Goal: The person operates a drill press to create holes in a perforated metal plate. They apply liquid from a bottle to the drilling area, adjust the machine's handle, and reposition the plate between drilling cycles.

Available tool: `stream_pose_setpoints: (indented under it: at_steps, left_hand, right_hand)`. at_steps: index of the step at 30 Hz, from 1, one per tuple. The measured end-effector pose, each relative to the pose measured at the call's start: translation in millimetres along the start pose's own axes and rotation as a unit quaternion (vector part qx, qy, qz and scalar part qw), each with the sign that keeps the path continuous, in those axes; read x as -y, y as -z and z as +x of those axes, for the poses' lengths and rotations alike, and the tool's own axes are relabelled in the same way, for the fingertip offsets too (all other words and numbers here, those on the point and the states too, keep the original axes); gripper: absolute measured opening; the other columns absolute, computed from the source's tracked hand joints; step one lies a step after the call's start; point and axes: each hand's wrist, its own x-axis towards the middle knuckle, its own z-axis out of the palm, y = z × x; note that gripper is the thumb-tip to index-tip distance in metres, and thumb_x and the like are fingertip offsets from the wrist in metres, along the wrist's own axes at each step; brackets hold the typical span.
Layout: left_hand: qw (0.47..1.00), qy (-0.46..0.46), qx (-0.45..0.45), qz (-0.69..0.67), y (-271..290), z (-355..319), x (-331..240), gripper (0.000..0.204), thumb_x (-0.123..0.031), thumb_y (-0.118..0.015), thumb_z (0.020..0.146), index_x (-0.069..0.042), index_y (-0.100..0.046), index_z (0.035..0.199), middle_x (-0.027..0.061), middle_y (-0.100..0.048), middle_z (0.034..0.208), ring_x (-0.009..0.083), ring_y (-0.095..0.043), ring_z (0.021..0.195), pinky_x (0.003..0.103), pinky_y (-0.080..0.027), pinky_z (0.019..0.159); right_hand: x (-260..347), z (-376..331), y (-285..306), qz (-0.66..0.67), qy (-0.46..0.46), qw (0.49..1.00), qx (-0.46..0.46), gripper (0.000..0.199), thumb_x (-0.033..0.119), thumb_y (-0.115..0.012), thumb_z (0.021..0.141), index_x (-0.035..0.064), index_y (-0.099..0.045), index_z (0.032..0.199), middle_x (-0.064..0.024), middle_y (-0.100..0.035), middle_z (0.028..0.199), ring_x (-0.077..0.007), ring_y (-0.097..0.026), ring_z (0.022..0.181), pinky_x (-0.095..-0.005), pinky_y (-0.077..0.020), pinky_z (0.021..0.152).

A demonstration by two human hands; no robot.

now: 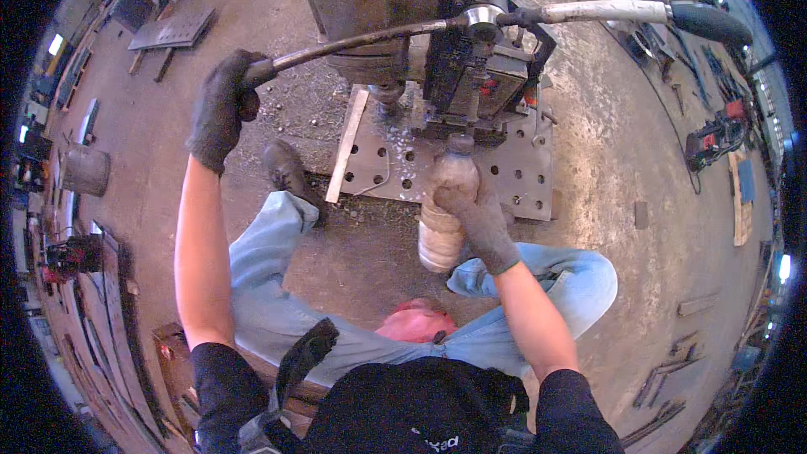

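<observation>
My left hand (225,109), in a dark work glove, is wrapped round the end of a long lever handle (370,36) on a drill press (462,59). The lever runs right to a metal hub, and a white-wrapped arm with a black grip (710,23) extends beyond it. My right hand (481,223), also gloved, grips a cloudy plastic bottle (444,240), its dark cap end pointing away from me toward the machine. Under the machine lies a steel plate (370,170) with several round holes. Pale metal chips (406,160) are scattered on it below the drill's spindle (387,97).
A flat strip (347,147) lies across the plate's left side. Dark shavings (294,109) cover the floor left of the machine. A red bundle (416,321) sits between my legs. Red equipment (719,134) stands at right; another perforated plate (175,31) is at far left.
</observation>
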Motion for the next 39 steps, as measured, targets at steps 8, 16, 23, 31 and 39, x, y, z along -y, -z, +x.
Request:
stream_pose_setpoints:
  at_steps: [8, 16, 23, 31, 39]
  left_hand:
    - [0.99, 0.02, -0.067, -0.12, -6, -7, -17, 0.036, -0.035, -0.046, 0.096, -0.004, -0.065, 0.099, 0.0053, -0.064, 0.076, 0.0104, -0.054, 0.058, 0.027, -0.044, 0.053]
    - [0.981, 0.041, -0.09, -0.165, -19, -7, -8, 0.039, -0.036, -0.044, 0.097, -0.004, -0.066, 0.096, 0.0054, -0.06, 0.065, 0.0097, -0.048, 0.046, 0.025, -0.036, 0.042]
    - [0.978, 0.038, -0.129, -0.16, -23, -6, -3, 0.039, -0.034, -0.043, 0.096, -0.002, -0.066, 0.097, 0.0056, -0.058, 0.062, 0.0094, -0.045, 0.044, 0.025, -0.033, 0.04]
    - [0.975, 0.04, -0.139, -0.172, -26, -4, 0, 0.042, -0.037, -0.043, 0.096, -0.003, -0.067, 0.095, 0.0053, -0.057, 0.061, 0.0093, -0.045, 0.045, 0.025, -0.033, 0.04]
    - [0.98, 0.025, -0.144, -0.138, -28, -5, 1, 0.042, -0.036, -0.039, 0.098, -0.005, -0.066, 0.094, 0.0049, -0.057, 0.064, 0.0096, -0.046, 0.048, 0.025, -0.034, 0.041]
  right_hand:
    - [-61, 0, -22, 0.007, -0.147, 0.983, 0.113, 0.059, 0.047, -0.063, 0.085, 0.0024, -0.056, 0.124, -0.01, -0.061, 0.113, -0.017, -0.057, 0.097, -0.0321, -0.0449, 0.089]
    - [-92, 1, -22, 0.128, -0.279, 0.944, 0.118, 0.067, 0.056, -0.064, 0.082, 0.0023, -0.058, 0.122, -0.0084, -0.062, 0.109, -0.0147, -0.057, 0.091, -0.0299, -0.0465, 0.083]
    - [-108, 11, -22, 0.044, -0.251, 0.958, 0.133, 0.074, 0.061, -0.061, 0.081, 0.0, -0.058, 0.122, -0.0125, -0.062, 0.113, -0.02, -0.058, 0.096, -0.0315, -0.0452, 0.086]
    - [-124, 18, -20, -0.031, -0.25, 0.959, 0.132, 0.082, 0.067, -0.058, 0.079, -0.004, -0.058, 0.121, -0.018, -0.061, 0.118, -0.0235, -0.058, 0.103, -0.0339, -0.0436, 0.09]
    - [-94, 13, -19, -0.014, -0.295, 0.944, 0.144, 0.084, 0.067, -0.058, 0.079, -0.0064, -0.058, 0.12, -0.0181, -0.061, 0.118, -0.024, -0.058, 0.105, -0.0342, -0.0439, 0.091]
